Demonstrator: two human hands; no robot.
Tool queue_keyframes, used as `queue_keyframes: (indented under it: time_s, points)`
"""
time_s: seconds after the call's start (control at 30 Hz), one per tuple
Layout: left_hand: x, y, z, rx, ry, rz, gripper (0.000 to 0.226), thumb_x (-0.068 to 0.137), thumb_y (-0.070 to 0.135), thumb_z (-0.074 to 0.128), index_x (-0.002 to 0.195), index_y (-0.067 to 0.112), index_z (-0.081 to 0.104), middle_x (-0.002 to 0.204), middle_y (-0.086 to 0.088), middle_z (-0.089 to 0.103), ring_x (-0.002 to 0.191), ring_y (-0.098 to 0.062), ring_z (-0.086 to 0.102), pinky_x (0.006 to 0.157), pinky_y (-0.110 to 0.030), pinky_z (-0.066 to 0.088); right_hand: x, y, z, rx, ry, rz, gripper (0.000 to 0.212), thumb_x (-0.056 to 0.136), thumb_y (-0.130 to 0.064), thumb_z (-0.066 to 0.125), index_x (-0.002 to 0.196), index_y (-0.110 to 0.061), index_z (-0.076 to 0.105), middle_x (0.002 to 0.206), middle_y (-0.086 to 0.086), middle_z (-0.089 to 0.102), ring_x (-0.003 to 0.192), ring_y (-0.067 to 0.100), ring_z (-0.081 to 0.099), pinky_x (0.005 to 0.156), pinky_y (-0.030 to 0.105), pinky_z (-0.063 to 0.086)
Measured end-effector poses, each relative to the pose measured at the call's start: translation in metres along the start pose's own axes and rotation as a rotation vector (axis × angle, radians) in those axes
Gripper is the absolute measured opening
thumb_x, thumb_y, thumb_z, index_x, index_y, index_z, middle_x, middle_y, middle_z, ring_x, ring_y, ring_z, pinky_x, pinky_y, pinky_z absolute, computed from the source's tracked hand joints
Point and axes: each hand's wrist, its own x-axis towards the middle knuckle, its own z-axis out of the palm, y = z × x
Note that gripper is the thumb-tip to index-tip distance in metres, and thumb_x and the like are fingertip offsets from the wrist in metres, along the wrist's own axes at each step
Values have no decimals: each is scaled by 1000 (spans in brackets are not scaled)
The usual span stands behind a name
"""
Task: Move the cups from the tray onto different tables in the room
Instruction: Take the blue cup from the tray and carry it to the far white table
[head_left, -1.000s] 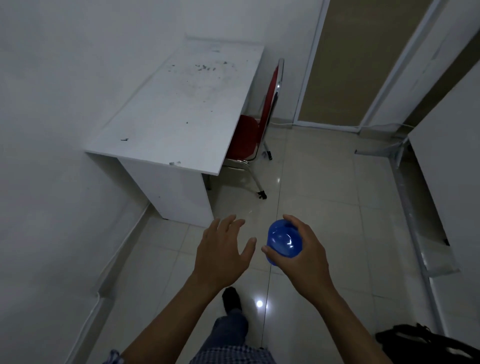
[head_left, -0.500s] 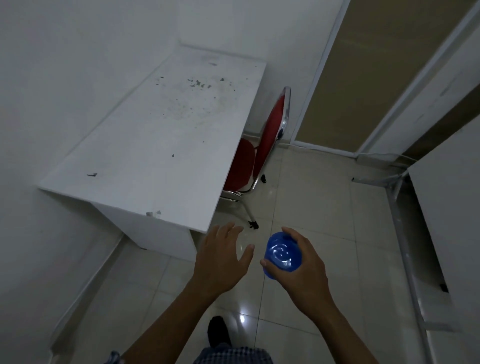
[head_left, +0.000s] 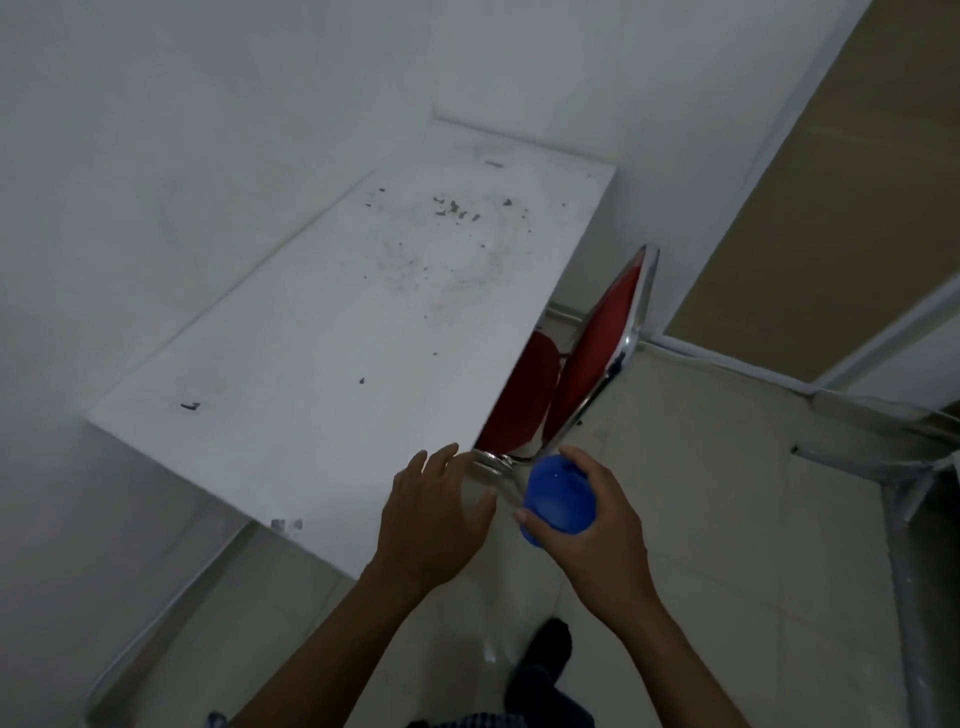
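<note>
A blue plastic cup (head_left: 557, 500) is gripped in my right hand (head_left: 592, 540), held in the air just off the near right corner of a white table (head_left: 332, 364). My left hand (head_left: 428, 519) hovers beside it with fingers spread and nothing in it, over the table's near edge. The white table top carries only dark specks and scuffs. No tray is in view.
A red chair with a chrome frame (head_left: 587, 364) is tucked at the table's right side, close to my hands. White walls bound the left and back. A tan door panel (head_left: 810, 208) stands at the right. Tiled floor (head_left: 701, 519) lies below, with my foot (head_left: 545, 644) on it.
The table has come much closer and now fills the middle of the view. Both hands stay in the same pose, now at its near corner, with the cup still in my right hand.
</note>
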Motion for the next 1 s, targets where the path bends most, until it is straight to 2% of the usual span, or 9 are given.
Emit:
queue_keyframes:
  time_s: [0.13, 0.3, 0.67, 0.87, 1.0]
  points:
    - [54, 15, 0, -15, 48, -103, 65, 92, 61, 49, 146, 24, 47, 156, 0, 43, 147, -25, 33, 120, -45, 27, 74, 1, -15, 5, -88, -51, 81, 66, -46, 92, 135, -49, 49, 128, -39, 49, 115, -8, 53, 85, 8, 47]
    - [105, 24, 4, -28, 98, -213, 64, 94, 63, 46, 146, 26, 46, 157, 0, 42, 148, -27, 31, 118, -45, 27, 155, -2, -25, -25, -196, -122, 82, 67, -50, 89, 138, -38, 50, 129, -42, 46, 116, -14, 48, 86, 1, 40]
    - [237, 5, 15, -97, 155, -324, 62, 96, 60, 46, 147, 24, 44, 159, 0, 38, 149, -26, 29, 120, -44, 24, 309, 4, -1, -41, -325, -122, 75, 66, -52, 89, 129, -51, 50, 129, -37, 48, 116, -12, 49, 83, 2, 44]
    - [317, -16, 23, -124, 172, -357, 66, 95, 60, 47, 148, 22, 42, 159, -3, 38, 148, -29, 30, 119, -48, 26, 389, 7, 17, -85, -400, -101, 78, 66, -46, 89, 134, -39, 51, 133, -22, 52, 113, -7, 54, 85, 8, 48]
    - [363, -31, 34, -110, 198, -412, 69, 94, 60, 47, 151, 23, 36, 162, -4, 31, 150, -31, 24, 119, -50, 23, 436, 12, 30, -115, -425, -105, 80, 68, -41, 90, 136, -37, 49, 131, -27, 50, 115, -7, 52, 85, 6, 46]
